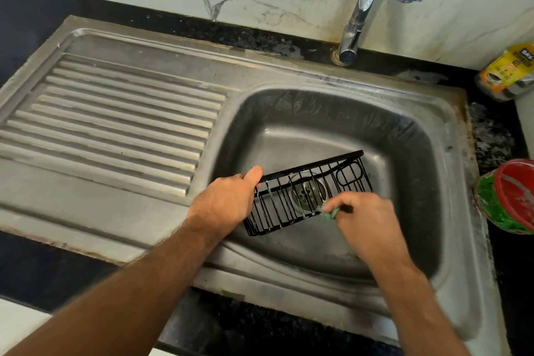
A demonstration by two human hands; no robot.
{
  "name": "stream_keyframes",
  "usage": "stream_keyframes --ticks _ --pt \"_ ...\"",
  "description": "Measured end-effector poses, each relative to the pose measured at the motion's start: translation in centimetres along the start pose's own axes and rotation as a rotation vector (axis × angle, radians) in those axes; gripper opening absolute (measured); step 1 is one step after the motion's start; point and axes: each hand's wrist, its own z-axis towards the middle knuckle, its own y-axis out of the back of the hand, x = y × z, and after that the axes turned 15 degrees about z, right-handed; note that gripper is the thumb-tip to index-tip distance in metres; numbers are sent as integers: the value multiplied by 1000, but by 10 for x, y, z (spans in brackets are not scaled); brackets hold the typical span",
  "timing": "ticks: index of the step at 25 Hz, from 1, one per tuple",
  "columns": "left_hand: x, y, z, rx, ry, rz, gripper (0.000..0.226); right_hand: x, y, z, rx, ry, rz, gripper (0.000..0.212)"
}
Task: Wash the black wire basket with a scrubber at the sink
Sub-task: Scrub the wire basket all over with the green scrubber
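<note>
The black wire basket [306, 196] is held tilted over the steel sink basin [404, 159], above the drain. My left hand [228, 199] grips its left end, thumb along the top rim. My right hand [364, 220] pinches a small green scrubber [329, 212] and presses it against the basket's near wires at the right. Most of the scrubber is hidden in my fingers. White foam streaks cling to some wires.
The faucet [358, 14] rises at the back of the sink; no water is running. A ribbed drainboard [115, 113] lies to the left. A yellow dishwash gel bottle [505, 72] and a red-and-green tub [511, 196] sit on the dark counter at right.
</note>
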Motion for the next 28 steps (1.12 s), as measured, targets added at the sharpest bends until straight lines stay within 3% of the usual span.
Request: stream_keyframes --ticks 3,6,10,14,16,21,28 --pt "0 0 1 11 2 -2 4 12 10 18 -165 44 83 25" --pt "0 1 0 10 -2 -10 3 21 0 35 -96 67 119 11" --pt "-1 2 -2 4 3 -15 5 11 -7 23 -82 53 59 16" --pt "-1 2 -1 14 7 14 6 4 -3 15 -106 -26 -79 8" --pt "-1 2 -1 23 8 13 6 11 -2 31 -111 -43 -110 11" --pt "-1 3 -2 29 12 5 4 30 -22 48 -165 71 72 19" --pt "-1 2 -1 23 8 14 4 -10 -2 6 -26 2 -53 27"
